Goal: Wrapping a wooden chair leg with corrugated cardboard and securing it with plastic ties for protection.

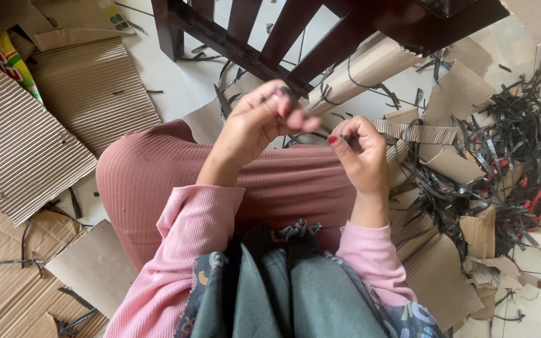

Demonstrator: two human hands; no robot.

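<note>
Black, a thin strip of plastic (295,119) runs between both sets of fingertips: the left hand (259,122) pinches one end, the right hand (359,153) pinches the other, above a knee in ribbed pink fabric (270,181). Around them the pale tiled floor (189,81) carries sheets of brown corrugated cardboard (26,144), a tangled heap of black strips (502,144) and dark wooden chair legs (264,37).

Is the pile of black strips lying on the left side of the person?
No, the pile of black strips lies on the floor to the person's right, beside the right hand.
</note>
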